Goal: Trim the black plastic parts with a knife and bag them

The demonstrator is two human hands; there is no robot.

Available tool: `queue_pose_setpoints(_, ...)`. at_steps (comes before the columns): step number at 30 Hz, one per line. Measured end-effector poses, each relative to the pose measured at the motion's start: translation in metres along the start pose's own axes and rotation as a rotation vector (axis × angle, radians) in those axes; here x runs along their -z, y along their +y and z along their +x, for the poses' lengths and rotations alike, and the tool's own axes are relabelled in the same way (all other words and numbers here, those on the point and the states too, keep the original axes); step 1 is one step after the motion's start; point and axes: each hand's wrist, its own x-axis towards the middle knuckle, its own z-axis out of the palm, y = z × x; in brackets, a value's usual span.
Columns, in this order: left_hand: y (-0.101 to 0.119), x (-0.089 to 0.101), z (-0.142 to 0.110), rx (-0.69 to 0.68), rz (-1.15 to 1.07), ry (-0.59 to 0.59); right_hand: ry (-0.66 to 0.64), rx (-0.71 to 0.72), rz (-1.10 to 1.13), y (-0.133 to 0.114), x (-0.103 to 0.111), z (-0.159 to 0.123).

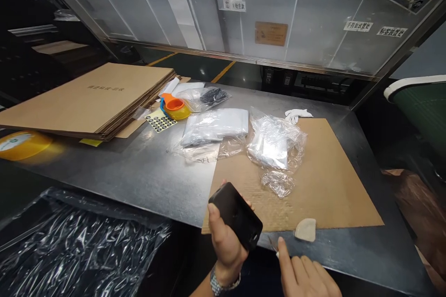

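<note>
My left hand [228, 246], with a metal-banded watch at its wrist, is closed around a black box-shaped device [237, 216] with rounded corners. A small slot shows at the device's lower right end. I hold it tilted above the table's front edge. To the right is my right hand [303, 271], its index finger stretched along a thin pointed tool [272, 244]. Only the slim tip and a pale bit of that tool show; the rest is hidden by my fingers. The tip is close to the device's lower end, apart from it. A cream cloth pad [305, 230] lies just beyond my right hand.
A cardboard sheet [334, 176] covers the metal table's [167, 171] right part. On it are clear plastic bags [275, 141] and a white glove [298, 114]. Farther left are a silvery packet [216, 125], orange-and-yellow tape [175, 106], stickers [161, 120] and stacked cardboard [94, 97]. A black-lined bin [80, 246] stands front left.
</note>
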Motion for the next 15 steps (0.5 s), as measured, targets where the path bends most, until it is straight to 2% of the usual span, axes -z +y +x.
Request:
queue_pose_setpoints(2, 0.002, 0.0, 0.003, 0.072, -0.007, -0.016, -0.027, -0.026, 0.074, 0.008, -0.001, -0.001)
queue_pose_setpoints(7, 0.007, 0.003, 0.008, 0.263, -0.049, -0.111, -0.24, -0.107, 0.372, 0.019, -0.002, -0.006)
queue_pose_setpoints(11, 0.006, 0.006, 0.009, 0.313, -0.064, -0.151, -0.195, -0.019, 0.236, 0.02, -0.001, -0.007)
queue_pose_setpoints(15, 0.005, 0.007, 0.008, 0.314, -0.077, -0.172, -0.168, -0.002, 0.131, 0.02, 0.002, -0.004)
